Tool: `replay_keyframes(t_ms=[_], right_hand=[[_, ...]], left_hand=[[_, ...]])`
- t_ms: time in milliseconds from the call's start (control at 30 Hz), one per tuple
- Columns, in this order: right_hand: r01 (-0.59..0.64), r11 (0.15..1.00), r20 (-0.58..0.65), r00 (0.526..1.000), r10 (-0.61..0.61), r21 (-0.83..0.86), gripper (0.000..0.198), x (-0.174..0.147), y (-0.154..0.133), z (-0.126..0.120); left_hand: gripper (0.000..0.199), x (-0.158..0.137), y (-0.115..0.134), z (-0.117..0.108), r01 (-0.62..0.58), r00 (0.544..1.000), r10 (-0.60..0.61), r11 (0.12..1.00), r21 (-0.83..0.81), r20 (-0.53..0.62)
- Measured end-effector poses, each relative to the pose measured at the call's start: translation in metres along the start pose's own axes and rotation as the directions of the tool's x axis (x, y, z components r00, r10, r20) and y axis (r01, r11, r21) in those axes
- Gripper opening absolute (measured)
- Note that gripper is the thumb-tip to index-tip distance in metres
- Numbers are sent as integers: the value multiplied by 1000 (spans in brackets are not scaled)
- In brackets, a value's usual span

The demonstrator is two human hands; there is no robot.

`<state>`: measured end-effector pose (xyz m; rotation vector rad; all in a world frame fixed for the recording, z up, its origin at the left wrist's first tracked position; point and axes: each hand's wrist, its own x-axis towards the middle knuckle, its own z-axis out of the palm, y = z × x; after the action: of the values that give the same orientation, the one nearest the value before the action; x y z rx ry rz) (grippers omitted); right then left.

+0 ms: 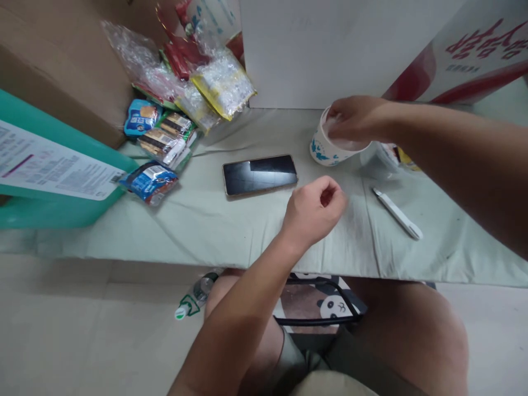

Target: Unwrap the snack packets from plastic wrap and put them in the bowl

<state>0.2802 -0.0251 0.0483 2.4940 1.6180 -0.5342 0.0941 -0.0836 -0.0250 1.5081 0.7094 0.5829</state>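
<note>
My right hand (355,118) reaches over the rim into a white paper tub (324,148) with blue leaf prints. Its fingers are bent together inside; their tips, and whatever they hold, are hidden. My left hand (315,212) is curled into a loose fist above the cloth, in front of the tub, and the hollow of the fist shows nothing in it. Just left of this hand lies a smartphone (260,176), its dark screen facing up. A white box cutter (398,213) rests at an angle on the cloth to the right, below my right forearm.
Snack packs (163,137), a blue packet (150,181) and crumpled plastic wrappers (225,82) crowd the left. A green carton (61,165) stands beside them. White boxes (322,49) wall the back. A clear container (381,159) sits partly under my right forearm. On the floor lies a bottle (202,289).
</note>
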Motion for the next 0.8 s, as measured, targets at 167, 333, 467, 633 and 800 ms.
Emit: replay_keyframes(t_ms=[167, 333, 467, 633, 800], right_hand=[[66, 982, 85, 993, -82, 178, 33, -39, -4, -5], [-7, 985, -151, 988, 33, 174, 28, -68, -1, -11], [-113, 936, -395, 885, 247, 333, 35, -83, 7, -17], [-64, 905, -293, 934, 202, 420, 31, -82, 15, -9], [20, 990, -60, 998, -12, 141, 44, -65, 8, 11]], left_hand=[[32, 4, -5, -2, -150, 947, 205, 963, 224, -248], [12, 7, -8, 0, -81, 961, 176, 916, 393, -213], [8, 6, -5, 2, -36, 974, 112, 933, 357, -195], [14, 7, -5, 4, -36, 974, 106, 943, 330, -199], [48, 10, -9, 7, -60, 955, 125, 970, 235, -270]])
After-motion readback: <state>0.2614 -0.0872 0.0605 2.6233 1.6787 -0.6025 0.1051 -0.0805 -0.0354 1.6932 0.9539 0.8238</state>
